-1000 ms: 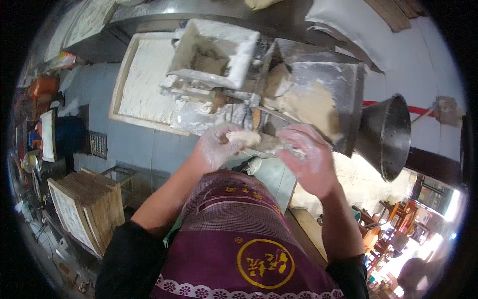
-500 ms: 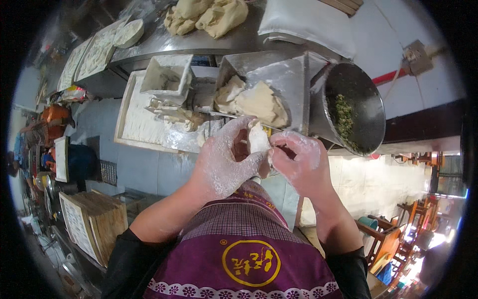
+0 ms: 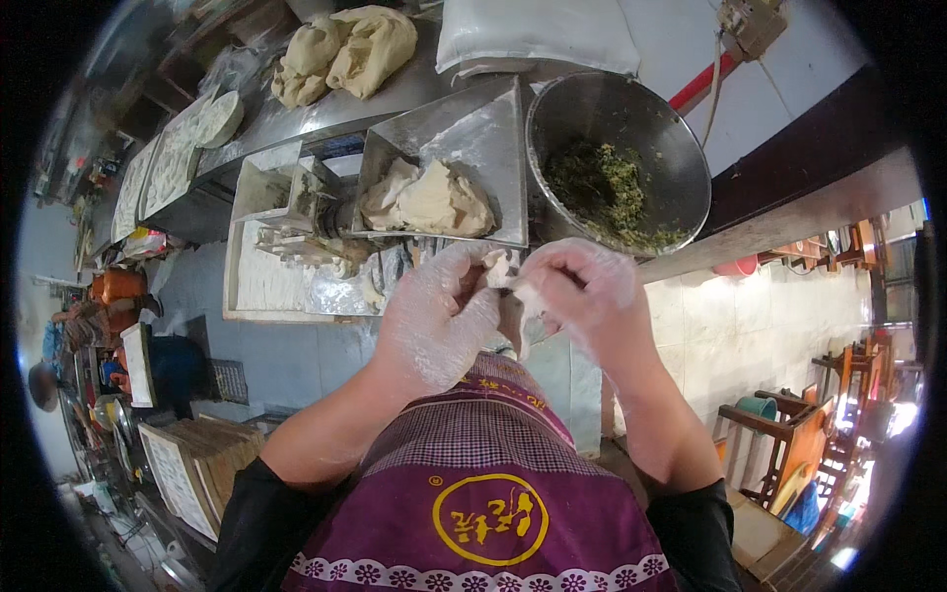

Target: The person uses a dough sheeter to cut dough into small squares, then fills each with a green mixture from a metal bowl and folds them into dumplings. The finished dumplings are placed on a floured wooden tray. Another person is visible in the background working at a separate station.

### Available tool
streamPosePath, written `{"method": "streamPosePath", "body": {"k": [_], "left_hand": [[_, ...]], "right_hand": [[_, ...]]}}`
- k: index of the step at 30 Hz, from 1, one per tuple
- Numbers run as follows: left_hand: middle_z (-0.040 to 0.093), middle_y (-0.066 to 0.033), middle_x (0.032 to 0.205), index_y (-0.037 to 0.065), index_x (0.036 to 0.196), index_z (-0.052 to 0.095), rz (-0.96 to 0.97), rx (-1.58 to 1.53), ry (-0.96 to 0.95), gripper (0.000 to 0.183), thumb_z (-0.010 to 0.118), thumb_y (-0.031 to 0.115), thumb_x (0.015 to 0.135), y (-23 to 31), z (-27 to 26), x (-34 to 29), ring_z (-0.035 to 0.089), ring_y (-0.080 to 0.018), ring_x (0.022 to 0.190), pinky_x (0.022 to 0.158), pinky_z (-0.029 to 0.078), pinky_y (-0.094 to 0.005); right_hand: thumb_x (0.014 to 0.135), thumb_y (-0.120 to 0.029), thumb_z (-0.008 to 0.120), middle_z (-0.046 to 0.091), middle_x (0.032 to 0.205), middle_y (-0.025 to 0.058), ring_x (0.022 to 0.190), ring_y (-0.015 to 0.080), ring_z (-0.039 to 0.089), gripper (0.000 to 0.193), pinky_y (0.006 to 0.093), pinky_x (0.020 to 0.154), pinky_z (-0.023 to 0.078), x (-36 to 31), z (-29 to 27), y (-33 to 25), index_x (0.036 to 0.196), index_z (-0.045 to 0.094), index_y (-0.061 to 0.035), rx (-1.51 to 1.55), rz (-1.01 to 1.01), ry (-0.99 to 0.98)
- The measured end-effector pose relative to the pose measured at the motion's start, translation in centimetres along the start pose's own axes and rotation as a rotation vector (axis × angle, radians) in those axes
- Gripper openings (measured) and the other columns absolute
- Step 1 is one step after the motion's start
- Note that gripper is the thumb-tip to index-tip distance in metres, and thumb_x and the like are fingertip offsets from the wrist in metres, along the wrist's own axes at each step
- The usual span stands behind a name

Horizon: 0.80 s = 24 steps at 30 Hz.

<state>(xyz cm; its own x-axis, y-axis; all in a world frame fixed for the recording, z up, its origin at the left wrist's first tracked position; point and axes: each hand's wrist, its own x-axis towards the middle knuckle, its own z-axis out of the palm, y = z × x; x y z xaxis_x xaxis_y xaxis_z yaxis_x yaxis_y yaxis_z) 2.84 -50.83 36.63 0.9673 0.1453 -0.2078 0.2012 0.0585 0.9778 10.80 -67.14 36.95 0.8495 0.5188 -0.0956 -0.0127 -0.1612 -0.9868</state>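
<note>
A small white piece of dough is pinched between my two floury hands, in front of my apron. My left hand curls round its left side, thumb and fingers closed on it. From the right, the bent fingers of my right hand press on its edge, partly covering it. Just beyond my hands, a metal pan holds a pale lump of dough. Right of that pan stands a deep round metal bowl with chopped green filling in it.
Left of the pan are a flour-dusted square hopper and a floury board. Large dough lumps and a white sack lie on the far metal counter. Stacked boards stand low on the left, wooden stools on the right.
My right hand has moved up and closer to my left, now covering more of the dough. The view has shifted, so the pan and bowl appear further left.
</note>
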Motion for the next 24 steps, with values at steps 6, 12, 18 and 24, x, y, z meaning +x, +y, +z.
{"method": "streamPosePath", "body": {"k": [6,12,18,24], "left_hand": [[0.065,-0.0133,0.095,-0.007,0.121,0.053,-0.053,-0.115,-0.039,0.030,0.053,0.006,0.095,1.1,1.9,0.1,0.069,-0.0186,0.082,0.072,0.057,-0.0307],[0.067,-0.0101,0.085,-0.005,0.113,0.060,0.036,0.187,0.046,0.030,0.052,0.021,0.099,1.7,1.8,0.0,0.066,-0.0145,0.080,0.073,0.055,-0.0274],[0.067,-0.0073,0.090,-0.003,0.113,0.058,0.108,-0.174,0.003,0.022,0.059,0.008,0.094,0.1,4.4,0.2,0.063,-0.0101,0.080,0.072,0.052,-0.0250],[0.060,-0.0094,0.115,-0.003,0.134,0.043,0.026,-0.299,-0.016,0.048,0.055,-0.006,0.088,-0.8,4.5,-0.1,0.060,-0.0135,0.099,0.088,0.048,-0.0266]], "right_hand": [[0.089,-0.008,0.065,0.062,0.080,0.0049,0.060,0.0089,0.056,0.014,0.0233,0.054,0.046,-1.0,-1.4,0.8,0.099,0.064,0.0024,0.184,0.045,0.006],[0.084,-0.013,0.071,0.066,0.077,0.0053,0.066,0.0074,0.059,0.019,0.0252,0.059,0.047,-2.1,-2.4,2.1,0.094,0.065,0.0017,-0.053,-0.043,-0.027],[0.083,-0.011,0.067,0.066,0.075,0.0075,0.063,0.0107,0.060,0.017,0.0265,0.059,0.047,-2.3,-2.6,2.2,0.092,0.065,0.0024,-0.070,-0.023,0.049],[0.087,-0.011,0.063,0.064,0.074,0.0043,0.061,0.0088,0.056,0.015,0.0234,0.055,0.044,-2.0,-3.3,2.7,0.095,0.064,0.0019,0.424,0.192,0.062]]}}
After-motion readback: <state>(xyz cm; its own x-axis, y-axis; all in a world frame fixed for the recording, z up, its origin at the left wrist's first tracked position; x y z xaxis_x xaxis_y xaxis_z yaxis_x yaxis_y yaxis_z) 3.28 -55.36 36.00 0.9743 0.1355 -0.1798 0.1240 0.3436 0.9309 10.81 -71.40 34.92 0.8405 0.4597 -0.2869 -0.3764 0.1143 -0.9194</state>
